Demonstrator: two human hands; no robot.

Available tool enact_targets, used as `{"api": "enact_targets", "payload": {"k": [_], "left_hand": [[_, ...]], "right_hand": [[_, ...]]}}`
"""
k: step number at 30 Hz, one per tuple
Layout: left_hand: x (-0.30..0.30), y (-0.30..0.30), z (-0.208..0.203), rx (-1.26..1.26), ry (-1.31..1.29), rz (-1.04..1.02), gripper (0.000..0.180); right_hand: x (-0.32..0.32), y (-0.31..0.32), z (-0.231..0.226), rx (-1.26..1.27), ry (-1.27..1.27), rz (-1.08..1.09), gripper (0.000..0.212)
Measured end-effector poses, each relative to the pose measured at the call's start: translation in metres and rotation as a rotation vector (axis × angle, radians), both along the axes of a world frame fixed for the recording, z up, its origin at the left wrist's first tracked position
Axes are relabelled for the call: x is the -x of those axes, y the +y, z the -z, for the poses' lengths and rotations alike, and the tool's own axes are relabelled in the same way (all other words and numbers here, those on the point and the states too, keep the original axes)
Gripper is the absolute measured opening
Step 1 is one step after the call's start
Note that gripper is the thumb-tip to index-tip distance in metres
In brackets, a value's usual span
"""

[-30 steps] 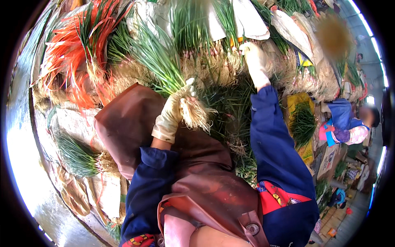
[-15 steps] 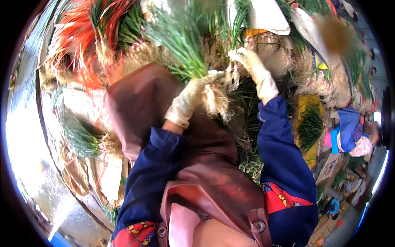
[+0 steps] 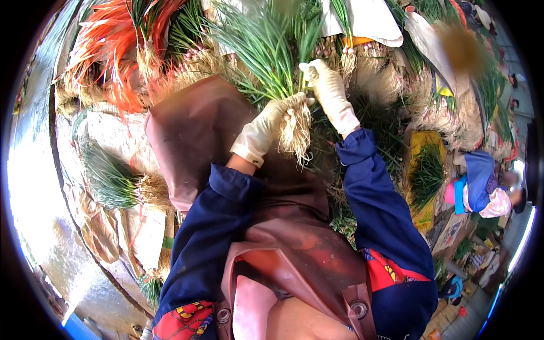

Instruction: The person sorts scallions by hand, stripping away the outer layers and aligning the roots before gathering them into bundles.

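Note:
My left hand point(image 3: 262, 129), in a pale glove, is wrapped round the base of a bunch of spring onions point(image 3: 263, 59). Their green leaves fan up and away, while the stringy roots hang below my fingers. Close beside it on the right, my gloved right hand point(image 3: 330, 93) has its fingers closed round a few spring onion stalks at the bunch's edge. The right fingertips partly hide those stalks. Just beyond the right hand, a small group of spring onions point(image 3: 348, 59) lies with its roots toward me.
Red-orange plastic strips point(image 3: 105, 51) spread at the upper left. A tied bundle of spring onions point(image 3: 113, 181) lies left of my brown apron point(image 3: 195, 124). More lie on a yellow sack point(image 3: 420, 212) at the right, near another person point(image 3: 481, 184). A white sack point(image 3: 371, 22) lies ahead.
My right hand has moved left and slightly down, bringing its spring onion stalks against the bunch in my left hand. The left hand keeps its hold, and the bunch stands more upright.

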State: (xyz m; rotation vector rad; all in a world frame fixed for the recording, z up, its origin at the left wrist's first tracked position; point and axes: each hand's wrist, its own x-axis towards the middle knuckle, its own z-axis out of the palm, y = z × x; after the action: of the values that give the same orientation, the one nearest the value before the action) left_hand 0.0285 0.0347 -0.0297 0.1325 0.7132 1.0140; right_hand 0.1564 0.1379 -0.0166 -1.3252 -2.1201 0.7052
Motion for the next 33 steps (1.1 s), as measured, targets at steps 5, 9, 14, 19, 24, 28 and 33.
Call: {"api": "enact_targets", "payload": {"k": [5,9,14,19,24,28,33], "left_hand": [[0.005,-0.006,0.010,-0.089,-0.079,0.052,0.028],[0.009,-0.016,-0.007,-0.097,-0.302,0.043,0.031],[0.012,-0.010,0.014,-0.059,-0.431,-0.040,0.034],[0.010,-0.009,0.005,0.005,-0.416,-0.046,0.031],[0.012,-0.013,-0.007,0.021,-0.490,-0.097,0.025],[0.015,-0.011,-0.001,-0.001,-0.439,-0.146,0.024],[0.007,-0.001,0.010,-0.042,-0.355,-0.173,0.026]], "right_hand": [[-0.003,0.017,0.003,0.389,0.142,0.261,0.021],[-0.040,0.049,0.004,0.059,0.058,0.210,0.008],[-0.028,0.017,0.008,-0.208,0.022,-0.368,0.049],[-0.015,-0.015,0.010,0.031,-0.558,-0.378,0.025],[-0.050,-0.011,-0.005,0.847,-0.299,-0.210,0.043],[-0.073,-0.006,-0.024,0.724,-0.209,-0.364,0.040],[-0.067,0.097,-0.054,0.349,-0.555,0.428,0.023]]}}
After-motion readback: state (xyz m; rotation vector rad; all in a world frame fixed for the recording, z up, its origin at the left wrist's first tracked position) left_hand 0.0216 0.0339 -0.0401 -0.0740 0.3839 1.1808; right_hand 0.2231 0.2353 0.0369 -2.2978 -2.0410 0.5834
